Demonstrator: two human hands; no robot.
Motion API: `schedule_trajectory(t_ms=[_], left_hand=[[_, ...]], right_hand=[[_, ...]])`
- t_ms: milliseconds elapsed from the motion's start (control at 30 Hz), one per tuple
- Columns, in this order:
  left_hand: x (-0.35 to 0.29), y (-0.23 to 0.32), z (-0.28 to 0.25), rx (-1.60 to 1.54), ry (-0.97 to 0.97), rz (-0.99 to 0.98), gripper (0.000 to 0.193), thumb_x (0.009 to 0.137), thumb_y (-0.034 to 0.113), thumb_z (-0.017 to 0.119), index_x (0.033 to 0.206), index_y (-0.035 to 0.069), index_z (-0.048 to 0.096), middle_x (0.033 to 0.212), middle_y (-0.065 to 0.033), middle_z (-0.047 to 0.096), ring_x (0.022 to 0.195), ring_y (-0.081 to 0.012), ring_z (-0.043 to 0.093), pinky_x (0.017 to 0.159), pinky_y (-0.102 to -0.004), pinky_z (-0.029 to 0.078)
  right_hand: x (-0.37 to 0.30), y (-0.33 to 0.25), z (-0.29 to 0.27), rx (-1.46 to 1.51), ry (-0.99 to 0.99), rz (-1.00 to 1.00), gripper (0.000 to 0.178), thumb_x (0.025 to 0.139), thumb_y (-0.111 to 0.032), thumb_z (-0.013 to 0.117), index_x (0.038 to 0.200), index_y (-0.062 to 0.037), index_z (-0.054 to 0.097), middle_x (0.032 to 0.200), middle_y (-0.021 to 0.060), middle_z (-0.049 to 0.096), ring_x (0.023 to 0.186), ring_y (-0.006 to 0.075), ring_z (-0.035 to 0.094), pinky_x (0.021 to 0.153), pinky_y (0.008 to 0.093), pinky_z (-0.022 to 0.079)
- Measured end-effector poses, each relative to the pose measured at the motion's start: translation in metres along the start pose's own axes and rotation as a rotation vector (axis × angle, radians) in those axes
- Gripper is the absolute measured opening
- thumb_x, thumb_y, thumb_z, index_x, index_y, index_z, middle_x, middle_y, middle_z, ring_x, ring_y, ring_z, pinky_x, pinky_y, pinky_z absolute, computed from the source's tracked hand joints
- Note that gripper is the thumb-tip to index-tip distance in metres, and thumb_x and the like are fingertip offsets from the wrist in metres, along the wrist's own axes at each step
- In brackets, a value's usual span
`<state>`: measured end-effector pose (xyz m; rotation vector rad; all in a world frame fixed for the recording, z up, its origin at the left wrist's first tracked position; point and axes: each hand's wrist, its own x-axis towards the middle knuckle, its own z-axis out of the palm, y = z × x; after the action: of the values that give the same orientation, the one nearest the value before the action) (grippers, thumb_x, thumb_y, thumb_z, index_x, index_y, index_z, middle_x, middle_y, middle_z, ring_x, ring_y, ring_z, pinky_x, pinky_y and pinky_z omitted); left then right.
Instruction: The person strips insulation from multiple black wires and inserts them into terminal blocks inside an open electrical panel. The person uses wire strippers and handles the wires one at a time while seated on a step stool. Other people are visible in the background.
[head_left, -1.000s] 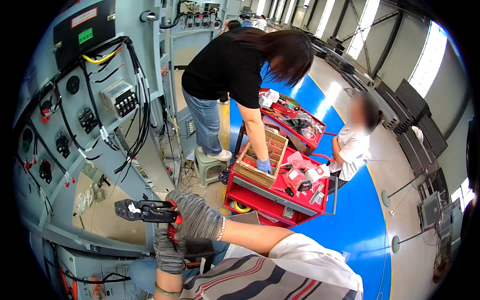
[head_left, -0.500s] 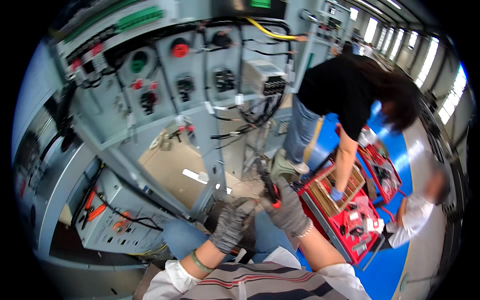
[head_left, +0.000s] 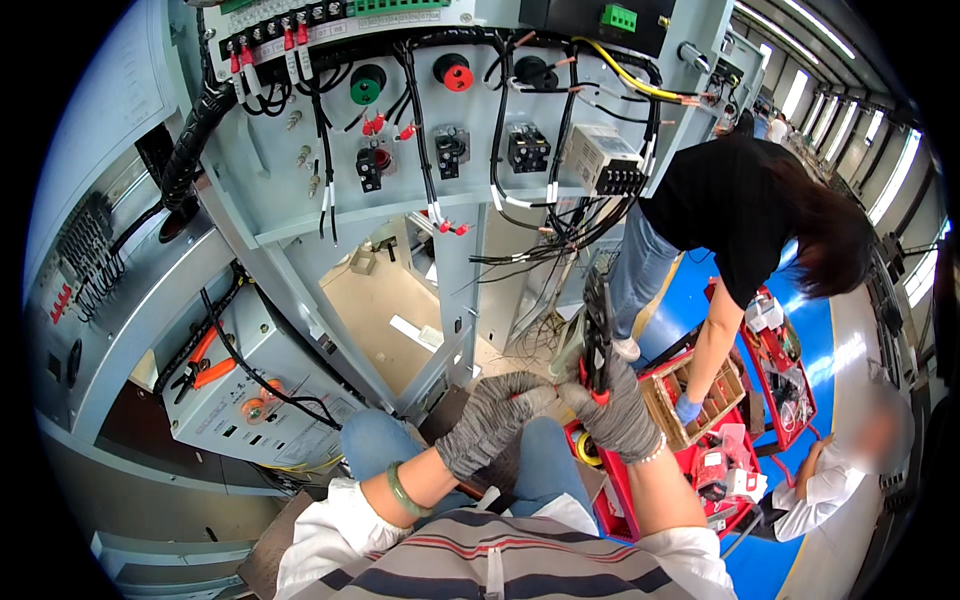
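My right hand (head_left: 618, 415), in a grey knit glove, is closed around pliers (head_left: 597, 330). Their dark part points up and away from me, with a bit of red showing by the thumb. My left hand (head_left: 495, 418), gloved the same way, has its fingers pinched together close to the right thumb. Whatever is in that pinch is too small to make out. Both hands are over my knees, before an open grey metal panel (head_left: 285, 205). On the panel are switch blocks (head_left: 528, 148), a small white power unit (head_left: 603, 158) and black wires (head_left: 560, 245) hanging loose.
Orange-handled pliers (head_left: 215, 373) lie on a grey box (head_left: 270, 345) at the left. To the right, a co-worker in black (head_left: 735, 200) bends over a red tool cart (head_left: 625, 490), a blue-gloved hand in its wooden box (head_left: 690, 388). Another person (head_left: 815, 485) is farther right.
The view has swung, so the panel sits farther right and higher. Both hands appear farther right, and the pliers stand more upright. My left fingers stay pinched.
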<state>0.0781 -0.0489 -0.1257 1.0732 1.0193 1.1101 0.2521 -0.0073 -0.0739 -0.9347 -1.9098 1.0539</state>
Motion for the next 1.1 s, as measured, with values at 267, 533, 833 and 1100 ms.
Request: schedule_trajectory(t_ms=[267, 533, 833, 1100], left_hand=[[0.011, 0.045, -0.018, 0.44, 0.42, 0.461, 0.025, 0.087, 0.02, 0.065, 0.108, 0.005, 0.065, 0.093, -0.0045, 0.066, 0.084, -0.0103, 0.058, 0.076, -0.0264, 0.047], [0.065, 0.098, -0.026, 0.655, 0.649, 0.977, 0.024, 0.084, 0.012, 0.068, 0.107, 0.006, 0.067, 0.081, -0.0036, 0.065, 0.072, -0.0096, 0.058, 0.067, -0.0241, 0.047], [0.073, 0.125, -0.029, 0.729, 0.619, 1.156, 0.018, 0.086, 0.01, 0.066, 0.103, 0.004, 0.067, 0.086, -0.0076, 0.068, 0.075, -0.013, 0.062, 0.069, -0.026, 0.049], [0.064, 0.141, -0.004, 0.435, 0.542, 1.005, 0.021, 0.088, 0.014, 0.063, 0.105, 0.003, 0.066, 0.091, -0.009, 0.068, 0.078, -0.014, 0.064, 0.073, -0.027, 0.051]], right_hand=[[0.021, -0.004, -0.015, 0.261, 0.127, -0.008, 0.027, 0.08, -0.015, 0.065, 0.102, -0.0043, 0.053, 0.084, -0.0002, 0.055, 0.075, 0.0111, 0.051, 0.067, 0.0264, 0.045], [0.047, -0.033, -0.037, 0.304, 0.326, -0.201, 0.019, 0.076, 0.001, 0.065, 0.09, -0.0056, 0.054, 0.076, 0.0026, 0.056, 0.069, 0.013, 0.06, 0.064, 0.0274, 0.051], [0.102, -0.067, -0.048, 0.695, 0.119, -0.458, 0.023, 0.087, -0.013, 0.063, 0.107, -0.0045, 0.055, 0.095, 0.0018, 0.057, 0.085, 0.0103, 0.056, 0.077, 0.0267, 0.048], [0.132, -0.083, -0.038, 0.309, 0.21, -0.582, 0.026, 0.082, -0.014, 0.069, 0.102, -0.0032, 0.059, 0.088, 0.0034, 0.063, 0.081, 0.0119, 0.061, 0.075, 0.0268, 0.05]])
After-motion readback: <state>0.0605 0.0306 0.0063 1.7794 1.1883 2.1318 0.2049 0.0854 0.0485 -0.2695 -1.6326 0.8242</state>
